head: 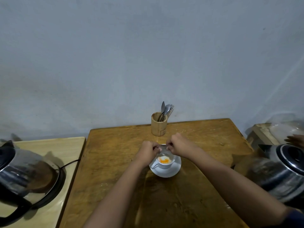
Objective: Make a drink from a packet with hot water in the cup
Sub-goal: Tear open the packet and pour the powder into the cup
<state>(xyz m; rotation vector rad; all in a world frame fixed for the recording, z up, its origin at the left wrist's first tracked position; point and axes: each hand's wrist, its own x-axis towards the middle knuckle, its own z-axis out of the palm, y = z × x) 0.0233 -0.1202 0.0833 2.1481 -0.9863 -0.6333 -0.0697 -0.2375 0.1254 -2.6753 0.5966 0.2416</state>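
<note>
A white cup stands on a white saucer in the middle of the wooden table. Orange and white powder lies inside the cup. Just above the cup's far rim, my left hand and my right hand pinch the two ends of a small silvery packet. The packet is mostly hidden by my fingers. The cup's handle points to the left.
A bamboo holder with spoons and a fork stands behind the cup at the wall. One steel kettle sits on its base on the side table at left. A second kettle is at the right edge, with another person's hand beyond it.
</note>
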